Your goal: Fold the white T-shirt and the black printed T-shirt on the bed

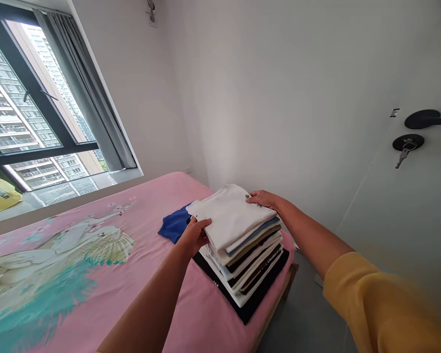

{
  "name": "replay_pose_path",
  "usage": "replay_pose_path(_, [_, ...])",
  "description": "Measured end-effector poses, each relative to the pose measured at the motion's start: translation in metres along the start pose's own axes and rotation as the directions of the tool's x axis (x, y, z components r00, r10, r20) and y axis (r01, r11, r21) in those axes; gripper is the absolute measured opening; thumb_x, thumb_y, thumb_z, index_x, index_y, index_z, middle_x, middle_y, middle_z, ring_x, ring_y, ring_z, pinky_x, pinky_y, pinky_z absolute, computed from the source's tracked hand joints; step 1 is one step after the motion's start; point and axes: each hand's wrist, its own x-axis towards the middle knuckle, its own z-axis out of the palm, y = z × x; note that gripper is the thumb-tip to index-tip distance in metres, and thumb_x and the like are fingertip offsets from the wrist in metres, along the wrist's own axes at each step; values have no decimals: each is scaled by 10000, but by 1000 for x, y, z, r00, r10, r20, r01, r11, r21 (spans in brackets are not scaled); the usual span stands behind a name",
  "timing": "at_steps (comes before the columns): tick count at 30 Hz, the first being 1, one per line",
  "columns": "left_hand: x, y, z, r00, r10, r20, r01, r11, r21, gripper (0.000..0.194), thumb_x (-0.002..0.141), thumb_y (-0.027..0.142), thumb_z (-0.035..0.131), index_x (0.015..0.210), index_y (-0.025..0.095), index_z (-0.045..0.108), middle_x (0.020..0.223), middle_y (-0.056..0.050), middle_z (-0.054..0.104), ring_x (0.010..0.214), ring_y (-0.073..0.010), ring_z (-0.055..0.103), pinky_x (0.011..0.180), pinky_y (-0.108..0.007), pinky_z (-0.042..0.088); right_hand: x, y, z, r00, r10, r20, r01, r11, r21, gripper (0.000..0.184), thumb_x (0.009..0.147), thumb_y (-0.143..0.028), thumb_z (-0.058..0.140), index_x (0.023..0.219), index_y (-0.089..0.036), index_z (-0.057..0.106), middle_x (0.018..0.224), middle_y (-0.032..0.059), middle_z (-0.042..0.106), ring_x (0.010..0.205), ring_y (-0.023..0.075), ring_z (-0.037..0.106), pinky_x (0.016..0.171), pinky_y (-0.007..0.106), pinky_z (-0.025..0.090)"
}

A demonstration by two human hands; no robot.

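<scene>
While both bare hands close on the folded white shirt [230, 215] lying on top of the stack of folded clothes [250, 260], that stack sits near the edge of a pink bedsheet [191, 314], and the white shirt tilts a little out of line with the layers beneath it. The left hand [194, 237] is at the stack's near left side, its fingers [202, 224] curved together over the shirt's edge, mostly closed on the fold; where the thumb lies cannot be told. The right hand [264, 198] is at the stack's far right corner, its fingers [252, 196] laid close together across the shirt's corner, with the hand only slightly open around the cloth. Below the white shirt, the stack shows edges of blue, olive, striped and white garments, with a black garment [242, 299] at the bottom, spreading out past the others. A crumpled-looking royal-blue garment [174, 224] lies flat just left of the stack, close beside the left hand. Further left of the stack, the sheet carries a large cream and teal print of a winged figure [62, 255]. Right of the stack, a wooden bed frame [277, 299] edges the mattress, and a yellow sleeve [371, 304] covers the right upper arm. Well beyond the stack to the right is a door [389, 220] with a black lever handle [422, 118] and a key [402, 156] in its lock, while a window [40, 98] with a grey curtain [91, 98] stands well beyond it to the left.
</scene>
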Motion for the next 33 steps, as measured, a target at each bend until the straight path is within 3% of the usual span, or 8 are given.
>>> replay_pose_path(4, [-4, -3, -9, 999, -14, 44, 11, 997, 80, 359, 697, 252, 698, 991, 225, 495, 888, -20, 582, 629, -97, 575, 584, -275, 540, 10, 3, -2, 1000, -3, -30, 1, 998, -61, 314, 646, -345, 703, 889, -151, 659, 758, 47, 688, 611, 125, 581, 587, 243, 479])
replay_pose_path(11, [-12, 5, 7, 999, -18, 40, 12, 988, 152, 304, 748, 238, 644, 998, 201, 476, 766, -3, 560, 522, -81, 542, 510, -252, 527, 16, -8, -13, 987, -89, -137, 55, 970, -236, 333, 714, -358, 657, 977, -154, 652, 902, 73, 685, 704, 133, 593, 651, 244, 465])
replay_pose_path(18, [-34, -3, 5, 989, -54, 137, 22, 973, 229, 583, 696, 369, 703, 1191, 237, 425, 785, -11, 585, 509, -99, 568, 462, -222, 479, 2, -1, -8, 976, -71, -206, -56, 833, -550, 292, 759, -430, 610, 857, -162, 676, 918, 88, 675, 808, 188, 594, 747, 304, 442])
replay_pose_path(22, [-60, -12, 3, 999, -35, 17, 30, 971, 237, 945, 645, 284, 742, 1396, 227, 173, 883, -62, 622, 570, -131, 602, 434, -210, 442, -14, -7, -5, 944, -124, -304, -134, 700, -701, 340, 774, -452, 594, 935, -160, 658, 999, 140, 642, 964, 279, 568, 837, 390, 405])
replay_pose_path(24, [-81, -29, -2, 999, -23, -40, 31, 974, 223, 978, 652, 261, 725, 1417, 215, 117, 891, -69, 630, 557, -123, 587, 418, -207, 426, -25, -15, 3, 916, -169, -364, -175, 650, -740, 404, 816, -461, 530, 1043, -139, 623, 1078, 182, 599, 1029, 318, 539, 866, 436, 384])
replay_pose_path(27, [-119, -75, -21, 995, -77, -64, 87, 982, 168, 824, 678, 294, 692, 1368, 195, 253, 843, -50, 623, 519, -110, 554, 375, -200, 396, -43, -31, 30, 885, -286, -368, -133, 603, -787, 504, 884, -502, 372, 1254, -182, 496, 1271, 174, 483, 1142, 316, 465, 938, 462, 333])
replay_pose_path(30, [-162, -134, -55, 974, -215, -70, 219, 974, 60, 645, 643, 365, 737, 1202, 189, 466, 763, -29, 608, 494, -104, 538, 358, -196, 380, -58, -39, 66, 887, -431, -165, 85, 504, -859, 648, 861, -645, 293, 1387, -269, 338, 1428, 104, 333, 1296, 319, 289, 1032, 491, 227])
replay_pose_path(33, [-206, -178, -91, 872, -477, -106, 455, 872, -182, 523, 662, 420, 740, 1122, 263, 547, 821, -61, 631, 619, -154, 603, 447, -239, 467, -65, -25, 88, 946, -324, 12, 164, 446, -880, 832, 760, -777, 322, 1433, -292, 251, 1505, 83, 195, 1365, 355, 117, 1064, 555, 115])
